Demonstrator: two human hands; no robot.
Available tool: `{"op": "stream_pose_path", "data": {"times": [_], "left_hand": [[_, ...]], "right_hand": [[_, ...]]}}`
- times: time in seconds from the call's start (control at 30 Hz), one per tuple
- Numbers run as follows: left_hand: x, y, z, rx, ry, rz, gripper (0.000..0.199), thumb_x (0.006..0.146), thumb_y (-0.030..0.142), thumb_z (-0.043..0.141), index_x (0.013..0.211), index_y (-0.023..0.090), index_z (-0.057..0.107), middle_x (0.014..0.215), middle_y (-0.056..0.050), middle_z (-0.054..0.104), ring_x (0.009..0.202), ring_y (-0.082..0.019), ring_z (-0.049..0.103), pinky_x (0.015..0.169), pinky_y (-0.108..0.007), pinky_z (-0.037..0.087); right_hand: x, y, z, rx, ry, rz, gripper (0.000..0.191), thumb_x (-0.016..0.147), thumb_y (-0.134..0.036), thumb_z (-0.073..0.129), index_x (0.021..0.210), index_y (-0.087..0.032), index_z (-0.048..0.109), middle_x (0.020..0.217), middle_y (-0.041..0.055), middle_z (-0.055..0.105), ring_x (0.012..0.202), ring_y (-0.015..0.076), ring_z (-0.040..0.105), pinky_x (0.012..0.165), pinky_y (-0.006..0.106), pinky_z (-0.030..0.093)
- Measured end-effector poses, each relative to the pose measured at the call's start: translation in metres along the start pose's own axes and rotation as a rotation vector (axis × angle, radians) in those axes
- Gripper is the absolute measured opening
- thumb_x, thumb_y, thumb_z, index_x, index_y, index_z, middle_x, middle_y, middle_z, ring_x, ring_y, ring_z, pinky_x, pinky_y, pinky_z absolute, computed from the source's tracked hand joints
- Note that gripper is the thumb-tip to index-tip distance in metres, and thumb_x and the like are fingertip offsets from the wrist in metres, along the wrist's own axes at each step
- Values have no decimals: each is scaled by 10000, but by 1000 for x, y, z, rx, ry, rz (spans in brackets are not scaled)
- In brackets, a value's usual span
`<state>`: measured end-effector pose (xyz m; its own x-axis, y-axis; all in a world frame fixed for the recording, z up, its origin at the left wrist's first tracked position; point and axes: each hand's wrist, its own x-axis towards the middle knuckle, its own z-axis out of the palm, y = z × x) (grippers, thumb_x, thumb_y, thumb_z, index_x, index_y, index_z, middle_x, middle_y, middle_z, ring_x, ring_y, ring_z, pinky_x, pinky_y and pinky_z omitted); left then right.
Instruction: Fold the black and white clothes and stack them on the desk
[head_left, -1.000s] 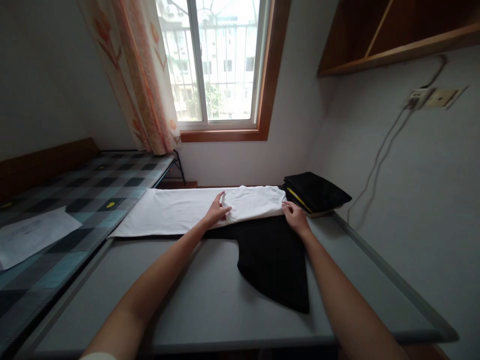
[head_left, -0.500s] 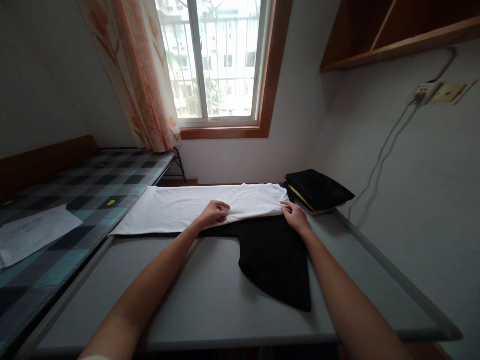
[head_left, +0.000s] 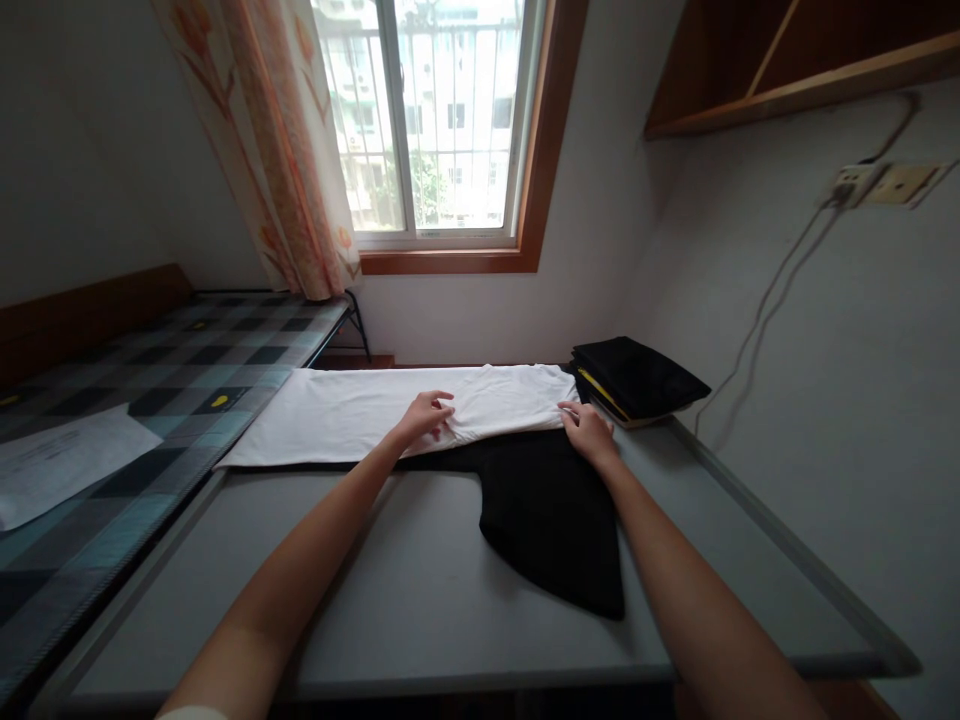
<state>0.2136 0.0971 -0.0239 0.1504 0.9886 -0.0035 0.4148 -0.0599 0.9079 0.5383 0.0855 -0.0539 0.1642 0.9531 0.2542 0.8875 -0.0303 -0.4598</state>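
A long white cloth lies across the far part of the grey table, on top of a black garment whose wide flap spreads toward the near edge. My left hand is over the middle of the white cloth, fingers bent and somewhat apart, holding nothing visible. At the right end of the cloth, my right hand has its thumb and fingertips on the white edge, where it borders the black fabric; the fingers look pinched on it.
Folded black cloth sits on a stack at the table's back right. A bed with a checked cover and a paper sheet adjoins on the left. A cord hangs down the right wall.
My left hand has shifted slightly left and away from me over the white cloth. The right hand stays at the cloth's right end, and the view has moved slightly.
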Motion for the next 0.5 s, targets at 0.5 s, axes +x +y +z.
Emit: {"op": "stream_pose_path", "data": {"times": [0.5], "left_hand": [[-1, -18, 1, 454, 362, 32, 196, 774, 243, 621, 903, 193, 761, 985, -71, 717, 916, -217, 654, 874, -318, 475]], "right_hand": [[1, 6, 1, -25, -30, -101, 357, 930, -260, 437, 1153, -311, 711, 1163, 82, 643, 1039, 264, 566, 868, 387, 398]]}}
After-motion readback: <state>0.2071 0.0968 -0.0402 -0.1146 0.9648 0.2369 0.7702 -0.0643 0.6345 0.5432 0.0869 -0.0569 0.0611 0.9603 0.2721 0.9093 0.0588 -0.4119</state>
